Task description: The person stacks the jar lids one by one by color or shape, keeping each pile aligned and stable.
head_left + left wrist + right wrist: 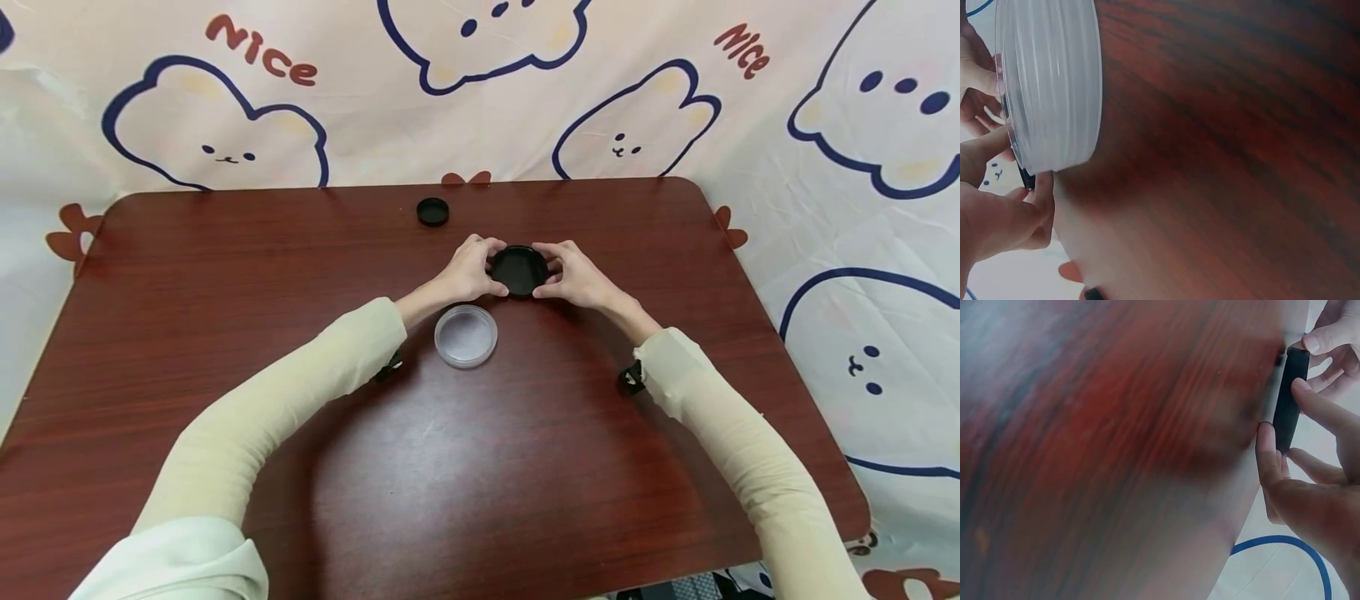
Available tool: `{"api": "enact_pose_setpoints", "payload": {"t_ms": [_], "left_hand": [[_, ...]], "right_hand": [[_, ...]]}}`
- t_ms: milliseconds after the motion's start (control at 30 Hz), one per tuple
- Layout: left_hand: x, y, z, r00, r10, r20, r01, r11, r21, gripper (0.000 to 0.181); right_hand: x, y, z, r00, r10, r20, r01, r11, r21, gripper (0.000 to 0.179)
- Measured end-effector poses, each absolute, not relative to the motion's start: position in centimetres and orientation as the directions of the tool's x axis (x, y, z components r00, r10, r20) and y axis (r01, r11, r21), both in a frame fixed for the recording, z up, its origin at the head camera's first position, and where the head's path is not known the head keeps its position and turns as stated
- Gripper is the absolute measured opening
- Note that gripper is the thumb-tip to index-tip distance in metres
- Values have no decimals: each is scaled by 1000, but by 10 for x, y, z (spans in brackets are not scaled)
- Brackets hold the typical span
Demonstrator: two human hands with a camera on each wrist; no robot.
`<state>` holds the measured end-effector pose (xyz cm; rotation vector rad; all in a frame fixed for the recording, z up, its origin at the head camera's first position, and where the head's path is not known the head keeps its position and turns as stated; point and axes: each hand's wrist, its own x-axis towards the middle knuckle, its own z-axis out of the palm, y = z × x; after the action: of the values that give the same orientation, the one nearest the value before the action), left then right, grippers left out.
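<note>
Both hands hold a black round lid [519, 271] with a raised rim, near the middle of the table's far half. My left hand [472, 271] grips its left edge between thumb and fingers; my right hand [576, 277] pinches the right edge the same way. Seen edge-on in the right wrist view, the lid [1291, 400] is a dark band with fingertips along its side. Just below the left hand sits a clear round plastic container [466, 337]. The left wrist view shows its ridged, cloudy side [1054, 81] up close, covering most of the lid.
A smaller black round lid [432, 212] lies near the back edge of the brown table [300, 250]. Behind and to the right hangs a white cloth [510, 125] printed with cartoon figures.
</note>
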<state>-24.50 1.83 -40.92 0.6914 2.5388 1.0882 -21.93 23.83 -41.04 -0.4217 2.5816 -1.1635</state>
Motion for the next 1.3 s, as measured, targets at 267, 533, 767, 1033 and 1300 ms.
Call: {"api": "enact_pose_setpoints", "payload": {"t_ms": [267,533,767,1033,1300], "left_hand": [[-246,4,-408,-852,517,-87,291,604,742,72],[-247,-10,-410,-858,505,-97,273,608,746,71],[-250,-25,-410,-864,492,-104,259,613,747,71],[-253,-42,-409,-879,467,-99,250,628,737,70],[-254,-59,-406,-889,445,-111,228,638,736,70]], "right_hand": [[-221,224,-406,-917,-376,-134,-143,622,-769,75],[-226,210,-407,-906,-398,-143,-152,622,-768,75],[-231,194,-408,-908,-395,-136,-159,628,-762,75],[-240,175,-409,-899,-413,-144,-167,629,-759,75],[-249,157,-408,-888,-438,-142,-190,629,-754,75]]}}
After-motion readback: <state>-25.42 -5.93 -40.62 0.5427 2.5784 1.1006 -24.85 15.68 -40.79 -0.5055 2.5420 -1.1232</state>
